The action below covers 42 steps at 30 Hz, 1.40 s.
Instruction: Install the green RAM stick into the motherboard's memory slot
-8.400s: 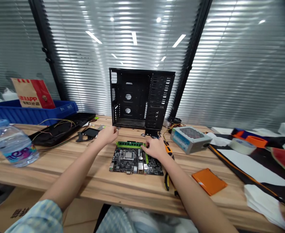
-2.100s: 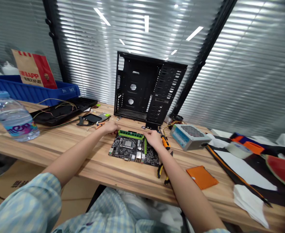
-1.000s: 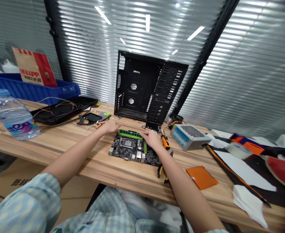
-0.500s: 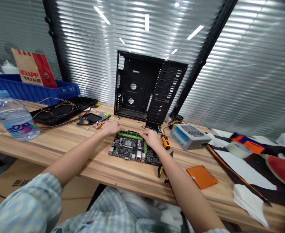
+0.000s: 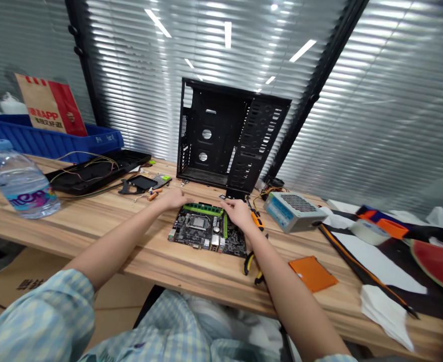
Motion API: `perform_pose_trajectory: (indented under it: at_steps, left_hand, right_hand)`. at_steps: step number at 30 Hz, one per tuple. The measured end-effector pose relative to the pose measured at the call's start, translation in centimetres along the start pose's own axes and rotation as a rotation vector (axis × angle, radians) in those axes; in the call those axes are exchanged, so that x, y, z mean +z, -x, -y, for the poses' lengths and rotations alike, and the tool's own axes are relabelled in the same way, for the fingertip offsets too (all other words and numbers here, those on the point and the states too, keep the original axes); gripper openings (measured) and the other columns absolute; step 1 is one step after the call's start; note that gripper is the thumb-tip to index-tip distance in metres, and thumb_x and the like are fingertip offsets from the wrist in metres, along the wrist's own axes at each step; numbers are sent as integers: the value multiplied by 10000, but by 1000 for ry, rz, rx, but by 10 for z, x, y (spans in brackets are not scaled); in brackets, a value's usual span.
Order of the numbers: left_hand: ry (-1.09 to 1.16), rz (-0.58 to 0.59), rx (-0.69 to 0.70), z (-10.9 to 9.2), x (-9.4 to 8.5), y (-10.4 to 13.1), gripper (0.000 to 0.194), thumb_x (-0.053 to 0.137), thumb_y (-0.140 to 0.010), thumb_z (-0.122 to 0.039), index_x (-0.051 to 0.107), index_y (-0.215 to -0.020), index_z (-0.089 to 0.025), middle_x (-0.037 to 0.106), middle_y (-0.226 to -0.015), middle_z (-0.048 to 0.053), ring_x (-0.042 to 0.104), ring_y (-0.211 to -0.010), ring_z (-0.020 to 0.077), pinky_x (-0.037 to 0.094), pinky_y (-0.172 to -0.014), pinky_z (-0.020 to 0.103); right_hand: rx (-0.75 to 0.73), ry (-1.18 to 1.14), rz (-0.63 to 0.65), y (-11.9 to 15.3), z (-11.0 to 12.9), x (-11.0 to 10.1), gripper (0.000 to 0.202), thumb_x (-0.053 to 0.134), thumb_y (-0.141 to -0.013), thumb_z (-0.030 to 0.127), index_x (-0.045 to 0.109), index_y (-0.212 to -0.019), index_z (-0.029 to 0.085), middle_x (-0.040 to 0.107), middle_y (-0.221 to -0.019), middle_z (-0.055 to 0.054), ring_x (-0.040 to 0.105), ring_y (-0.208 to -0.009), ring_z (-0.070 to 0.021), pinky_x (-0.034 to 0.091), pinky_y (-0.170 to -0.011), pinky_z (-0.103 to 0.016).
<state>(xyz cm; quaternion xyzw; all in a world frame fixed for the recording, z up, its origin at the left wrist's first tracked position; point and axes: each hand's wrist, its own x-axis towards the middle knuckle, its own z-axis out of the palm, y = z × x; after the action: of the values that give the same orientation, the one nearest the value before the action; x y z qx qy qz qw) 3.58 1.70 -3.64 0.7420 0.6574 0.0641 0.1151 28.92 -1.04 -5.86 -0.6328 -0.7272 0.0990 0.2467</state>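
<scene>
A black motherboard [image 5: 194, 234] lies flat on the wooden table, its ports facing me. Along its far edge, a memory module [image 5: 206, 205] stands at a bright green slot. At the left end of that slot is my left hand [image 5: 173, 199], fingers bunched together and tips at the board's far corner. My right hand [image 5: 238, 213] is curled by the slot's other end, thumb and forefinger close together. Whatever either hand pinches is too small to make out. Beneath my right wrist lie yellow-and-black pliers [image 5: 250, 262], partly covered by the forearm.
An open black computer case [image 5: 221, 136] stands behind the board. To the right are an orange-handled screwdriver [image 5: 257, 220], a power supply [image 5: 294, 211] and an orange flat drive [image 5: 313, 273]. On the left stand a water bottle [image 5: 21, 181], a black panel [image 5: 100, 173] and a blue bin [image 5: 55, 141].
My right hand has shifted slightly up and away from the slot's right end, uncovering more of the green slot. My left hand has stayed nearly in place.
</scene>
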Motion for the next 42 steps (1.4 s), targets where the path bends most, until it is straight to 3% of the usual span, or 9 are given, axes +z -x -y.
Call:
perform_pose_trajectory:
  at_steps: [3,8,15,23,29,42]
  left_hand:
    - [-1,-25,0,6,3,-4,581,462,-762,-698,667,-725,-156,700,-816,148,657,-840,299,460,-701,304]
    - [58,-107,117,10,8,-5,609,488,-748,-698,656,-952,-150,697,-941,131,649,-878,282,467,-732,308]
    - [-14,24,297,2,1,6,806,624,-612,-725,587,-1181,-156,642,-1180,128,602,-1033,291,449,-837,307]
    - [-46,64,335,3,3,8,883,679,-538,-732,567,-1236,-203,627,-1229,117,592,-1069,307,428,-874,321]
    - [-62,76,316,4,4,7,916,705,-502,-725,543,-1257,-231,611,-1260,120,567,-1120,332,430,-892,351]
    - [-73,55,347,8,2,4,905,649,-555,-767,557,-1253,-198,621,-1242,132,577,-1103,321,417,-915,350]
  right_hand:
    - [61,-33,-49,-8,-17,-4,379,495,-882,494,754,-974,232,738,-871,-43,649,-821,-183,445,-712,-248]
    - [71,-48,76,-13,-37,-9,307,674,-741,435,760,-908,192,708,-777,-28,629,-753,-169,432,-656,-234]
    - [-38,4,233,-10,-32,-11,465,754,-639,489,744,-1001,198,656,-738,9,593,-720,-153,401,-635,-232]
    - [-21,-7,221,-9,-32,-6,470,787,-617,444,728,-1022,214,674,-829,-6,599,-767,-166,414,-661,-239]
    - [-10,-53,199,-10,-33,-3,428,809,-598,399,720,-970,207,653,-781,-1,590,-760,-170,415,-658,-244]
    - [-46,47,189,-4,-27,-12,390,745,-697,458,718,-1027,253,705,-923,-30,628,-859,-203,442,-745,-277]
